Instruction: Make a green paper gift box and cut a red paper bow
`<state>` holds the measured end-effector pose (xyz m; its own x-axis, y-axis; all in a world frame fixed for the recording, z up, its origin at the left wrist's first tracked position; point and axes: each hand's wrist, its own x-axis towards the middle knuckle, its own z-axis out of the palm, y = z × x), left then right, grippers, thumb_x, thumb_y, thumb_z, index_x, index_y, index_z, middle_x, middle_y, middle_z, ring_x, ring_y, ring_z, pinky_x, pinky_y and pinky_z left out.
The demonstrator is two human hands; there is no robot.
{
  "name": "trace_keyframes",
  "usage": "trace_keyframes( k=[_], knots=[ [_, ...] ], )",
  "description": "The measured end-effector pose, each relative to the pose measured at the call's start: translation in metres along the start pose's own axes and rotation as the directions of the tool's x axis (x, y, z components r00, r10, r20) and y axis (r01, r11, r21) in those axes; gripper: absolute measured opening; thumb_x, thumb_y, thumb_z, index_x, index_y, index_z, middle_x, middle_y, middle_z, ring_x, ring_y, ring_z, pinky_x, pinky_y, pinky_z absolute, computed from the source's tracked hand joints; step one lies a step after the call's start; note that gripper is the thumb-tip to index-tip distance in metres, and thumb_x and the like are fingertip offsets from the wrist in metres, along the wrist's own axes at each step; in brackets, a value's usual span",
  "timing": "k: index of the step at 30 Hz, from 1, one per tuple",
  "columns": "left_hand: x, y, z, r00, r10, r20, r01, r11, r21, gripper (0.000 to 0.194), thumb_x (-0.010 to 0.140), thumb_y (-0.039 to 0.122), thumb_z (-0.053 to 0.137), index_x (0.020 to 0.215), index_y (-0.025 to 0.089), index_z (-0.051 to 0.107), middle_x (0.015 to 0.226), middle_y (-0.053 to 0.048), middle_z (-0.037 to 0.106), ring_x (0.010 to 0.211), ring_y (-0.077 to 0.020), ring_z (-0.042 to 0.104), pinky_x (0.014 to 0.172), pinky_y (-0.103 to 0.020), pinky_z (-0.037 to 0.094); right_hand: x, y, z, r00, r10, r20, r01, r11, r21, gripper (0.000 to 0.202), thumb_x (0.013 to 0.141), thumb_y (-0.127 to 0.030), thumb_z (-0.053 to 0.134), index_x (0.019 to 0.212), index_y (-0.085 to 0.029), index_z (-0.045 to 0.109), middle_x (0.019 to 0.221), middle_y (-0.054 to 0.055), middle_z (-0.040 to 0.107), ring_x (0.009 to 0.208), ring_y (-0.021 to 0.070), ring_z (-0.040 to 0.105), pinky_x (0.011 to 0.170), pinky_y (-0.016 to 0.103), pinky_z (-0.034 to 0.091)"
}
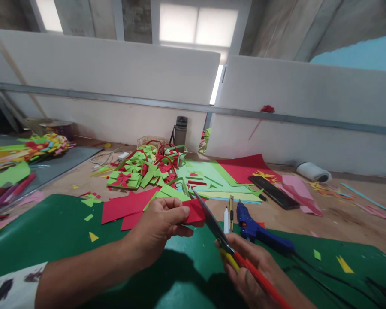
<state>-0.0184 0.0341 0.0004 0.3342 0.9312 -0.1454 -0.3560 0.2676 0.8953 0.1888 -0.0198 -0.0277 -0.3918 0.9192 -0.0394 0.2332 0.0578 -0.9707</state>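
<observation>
Between the thumb and fingers of my left hand (162, 229) is a small piece of red paper (194, 211), held above the green mat (67, 231). My right hand (251, 268) is closed round the red and yellow handles of a pair of scissors (217, 227). The scissor blades point up and away, right at the edge of the red piece; whether they bite into it I cannot tell. Larger red paper sheets (125, 208) lie behind my left hand, with light green paper (172, 192) beside them.
A blue glue gun (260, 231) with a black cord lies right of a box cutter (231, 210) and a white pen (226, 221). Behind are a heap of green and red paper cut-outs (144, 167), a bottle (180, 133) and a phone (273, 192).
</observation>
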Motion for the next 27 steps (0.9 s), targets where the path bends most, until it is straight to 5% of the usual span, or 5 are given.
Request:
trace_keyframes(
  k=[19,27],
  knots=[
    [0.0005,-0.0013,0.0001,1.0,-0.002,0.007,0.002,1.0,-0.019,0.025,0.064,0.025,0.073,0.063,0.014,0.051,0.069,-0.006,0.066,0.073,-0.0209,0.067,0.058,-0.027,0.049,-0.0009,-0.0016,0.0007,1.0,-0.018,-0.016,0.018,0.999,0.027,0.061,0.073,-0.068,0.052,0.108,-0.018,0.058,0.069,0.0,0.046,0.064,0.0126,0.047,0.062,0.023,0.046],
    [0.0004,-0.004,-0.0001,1.0,-0.007,0.007,0.007,0.999,-0.042,0.025,0.065,0.024,0.074,0.062,0.015,0.051,0.065,-0.002,0.064,0.073,-0.0198,0.068,0.057,-0.025,0.048,0.0005,0.0011,0.0008,1.0,-0.008,-0.015,0.009,1.0,0.016,0.06,0.075,-0.068,0.049,0.103,-0.016,0.06,0.063,-0.003,0.039,0.052,0.0084,0.035,0.051,0.019,0.04]
  ],
)
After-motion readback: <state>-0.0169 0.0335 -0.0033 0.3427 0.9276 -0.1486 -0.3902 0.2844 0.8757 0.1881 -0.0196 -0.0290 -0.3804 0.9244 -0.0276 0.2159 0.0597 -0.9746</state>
